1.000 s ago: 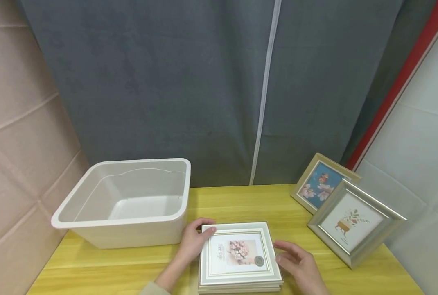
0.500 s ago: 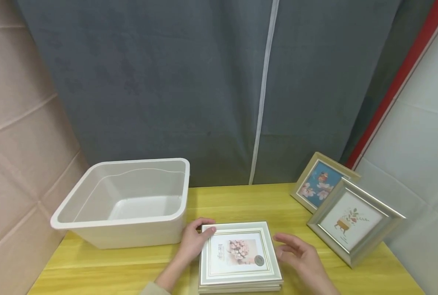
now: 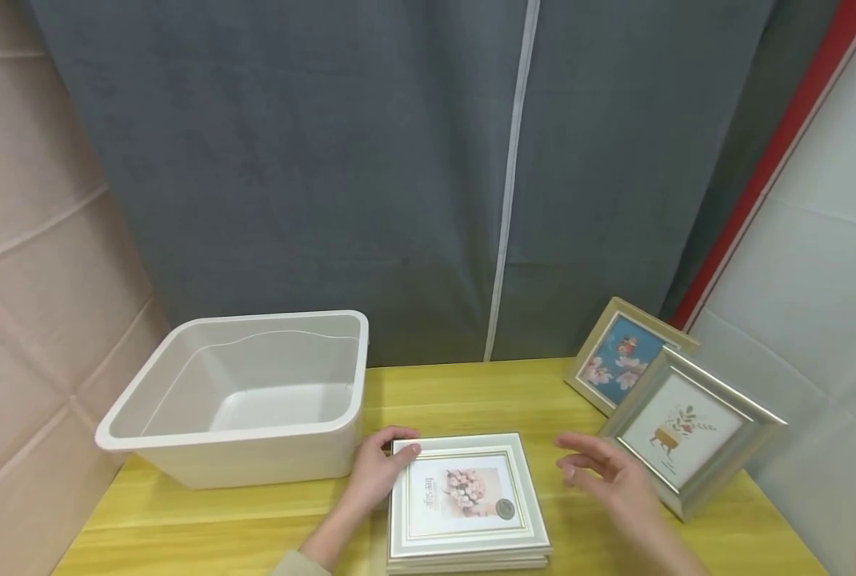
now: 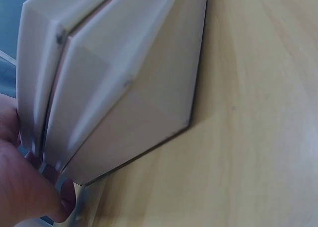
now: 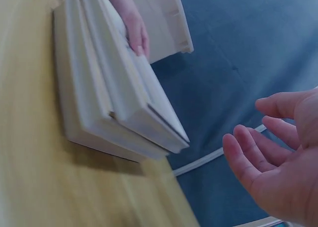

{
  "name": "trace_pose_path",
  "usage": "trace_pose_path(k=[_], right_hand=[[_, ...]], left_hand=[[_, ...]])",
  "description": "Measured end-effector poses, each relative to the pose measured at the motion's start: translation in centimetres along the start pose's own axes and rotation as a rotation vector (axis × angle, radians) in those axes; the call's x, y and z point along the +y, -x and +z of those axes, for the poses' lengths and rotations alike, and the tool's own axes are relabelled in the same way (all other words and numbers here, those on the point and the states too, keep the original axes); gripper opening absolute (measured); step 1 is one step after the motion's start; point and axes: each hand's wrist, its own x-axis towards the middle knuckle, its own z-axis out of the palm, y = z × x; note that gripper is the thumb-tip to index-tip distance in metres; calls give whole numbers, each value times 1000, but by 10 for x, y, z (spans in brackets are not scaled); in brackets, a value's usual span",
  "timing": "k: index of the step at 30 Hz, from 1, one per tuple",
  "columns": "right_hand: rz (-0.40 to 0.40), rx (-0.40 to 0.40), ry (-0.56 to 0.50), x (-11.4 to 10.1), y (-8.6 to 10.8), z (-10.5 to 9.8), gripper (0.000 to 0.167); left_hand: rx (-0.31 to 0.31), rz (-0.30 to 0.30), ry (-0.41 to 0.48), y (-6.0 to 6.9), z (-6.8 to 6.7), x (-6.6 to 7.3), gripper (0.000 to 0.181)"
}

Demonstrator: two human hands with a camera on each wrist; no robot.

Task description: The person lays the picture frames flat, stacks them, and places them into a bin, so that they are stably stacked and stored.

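Observation:
A stack of white picture frames [image 3: 464, 500] lies flat on the table, the top one showing pink flowers. My left hand [image 3: 378, 472] grips the stack's far left corner, thumb on top and fingers down the side; in the left wrist view the left hand [image 4: 30, 182] is against the frames' edges [image 4: 99, 83]. Right of the stack, touching nothing, my right hand [image 3: 615, 484] hovers with relaxed fingers, close to a silver frame [image 3: 755, 440]. The right wrist view has the right hand [image 5: 278, 162] apart from the stack [image 5: 99, 78].
A large whitish bin [image 3: 241, 456] stands at the left on the yellow wooden table [image 3: 457, 392]. Behind the silver frame, at the back right, stands a gold-edged frame [image 3: 582, 360] with a blue picture. A grey curtain [image 3: 291, 160] hangs behind the table.
My right hand has moved away from the stack's right edge, towards the silver frame. The left hand stays on the stack's corner.

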Motion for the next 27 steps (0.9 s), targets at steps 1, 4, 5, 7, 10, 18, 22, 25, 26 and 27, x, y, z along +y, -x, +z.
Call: trace_pose_path(k=[1, 4, 5, 7, 10, 18, 22, 25, 26, 27], right_hand=[[0, 3, 14, -4, -2, -4, 38], [40, 17, 72, -16, -9, -14, 40], [58, 23, 92, -20, -10, -17, 40], [71, 32, 119, -27, -13, -23, 40], [78, 45, 176, -34, -16, -32, 39], [45, 59, 293, -49, -22, -53, 40], [-20, 55, 324, -59, -25, -64, 42], [-51, 55, 348, -65, -28, -74, 45], [-61, 57, 362, -67, -29, -78, 46], [-73, 56, 374, -68, -30, -81, 46]], left_hand=[[2, -1, 1, 0, 0, 0, 20], [4, -2, -2, 0, 0, 0, 19], [4, -4, -1, 0, 0, 0, 19], [3, -5, -1, 0, 0, 0, 20], [1, -7, 1, 0, 0, -1, 21], [3, -8, 16, 0, 0, -1, 20], [2, -6, 20, 0, -1, -1, 20], [0, -3, 20, 0, -1, -1, 21], [0, -4, 20, 0, -1, -1, 21], [-1, -4, 18, 0, 0, -2, 21]])
